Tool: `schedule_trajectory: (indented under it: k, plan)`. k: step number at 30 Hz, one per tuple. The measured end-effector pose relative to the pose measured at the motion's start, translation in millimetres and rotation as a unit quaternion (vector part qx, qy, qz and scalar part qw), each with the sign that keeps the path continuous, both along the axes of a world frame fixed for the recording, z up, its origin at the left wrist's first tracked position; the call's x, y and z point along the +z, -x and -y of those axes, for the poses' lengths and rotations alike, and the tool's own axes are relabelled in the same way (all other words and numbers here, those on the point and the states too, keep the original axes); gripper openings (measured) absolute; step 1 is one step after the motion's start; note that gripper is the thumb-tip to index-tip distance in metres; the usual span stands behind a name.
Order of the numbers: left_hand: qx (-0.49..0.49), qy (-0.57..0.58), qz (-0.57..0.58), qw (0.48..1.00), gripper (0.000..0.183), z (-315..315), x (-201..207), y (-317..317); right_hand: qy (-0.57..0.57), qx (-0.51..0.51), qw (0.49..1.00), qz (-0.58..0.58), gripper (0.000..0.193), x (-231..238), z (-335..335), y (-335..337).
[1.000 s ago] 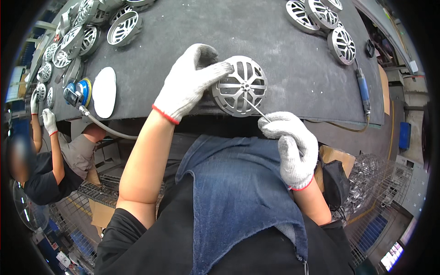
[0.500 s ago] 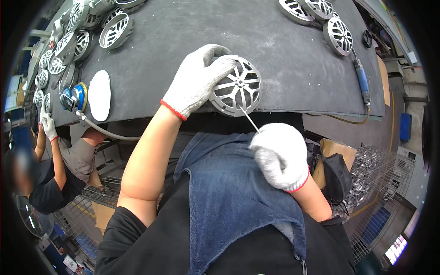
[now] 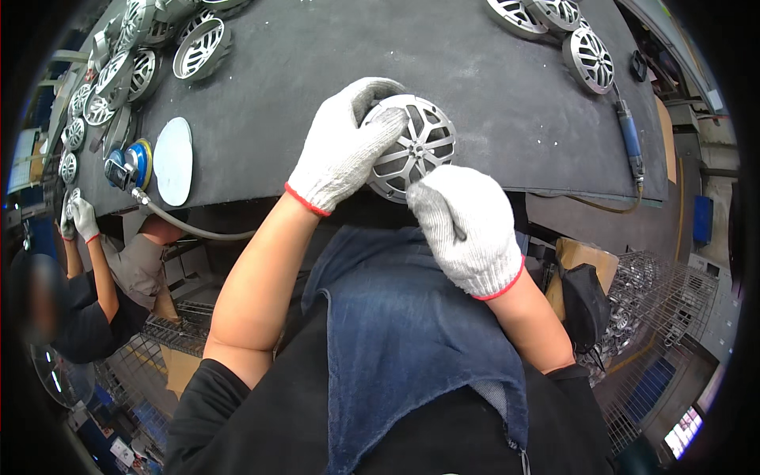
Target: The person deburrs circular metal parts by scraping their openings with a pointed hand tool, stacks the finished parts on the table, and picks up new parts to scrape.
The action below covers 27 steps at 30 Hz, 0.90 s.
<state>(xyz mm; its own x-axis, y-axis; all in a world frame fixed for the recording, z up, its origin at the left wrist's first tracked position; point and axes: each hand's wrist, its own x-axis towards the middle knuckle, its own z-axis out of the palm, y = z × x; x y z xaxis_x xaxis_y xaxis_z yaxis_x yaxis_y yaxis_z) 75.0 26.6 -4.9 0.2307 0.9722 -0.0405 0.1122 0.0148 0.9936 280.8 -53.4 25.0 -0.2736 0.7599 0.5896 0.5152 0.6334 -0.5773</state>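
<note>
A round silver metal wheel part with several spokes rests at the near edge of the dark worktable. My left hand, in a white knit glove with a red cuff, grips its left rim, thumb on the face. My right hand, gloved alike, is closed at the wheel's lower right rim. The thin metal rod tool in it, plain to see half a second ago, is now hidden behind the fingers and the wheel. A blue denim apron covers my lap below.
Similar wheel parts are heaped at the far left and far right. A sander with a hose lies by a pale oval pad. A blue handheld power tool lies right. Another person's gloved hands work at left.
My right hand has moved up and left to the wheel's rim, and the rod has gone out of sight. My left hand keeps its grip, with the wheel almost in place.
</note>
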Motion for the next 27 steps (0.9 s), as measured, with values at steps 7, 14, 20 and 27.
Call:
schedule_trajectory:
  k: [7, 14, 20, 27]
  plan:
    - [0.011, -0.002, 0.01, 1.0, 0.046, 3.4, -0.7, 2.3, 0.3, -0.029, 0.906, -0.296, 0.022, 51.2, 60.4, -47.3]
    - [0.036, -0.018, 0.066, 0.997, 0.048, 16.4, -1.4, -2.3, 0.23, 0.091, 0.967, -0.063, 0.015, 10.7, 23.8, -33.3]
    - [0.053, -0.055, 0.005, 0.997, 0.044, 23.4, 21.5, -9.3, 0.159, 0.072, 0.96, 0.219, 0.032, 42.0, 32.2, -16.4]
    - [-0.124, -0.2, -0.265, 0.935, 0.054, -35.8, 64.5, -36.4, 0.085, 0.074, 0.986, 0.123, 0.017, 35.2, 5.1, -40.6]
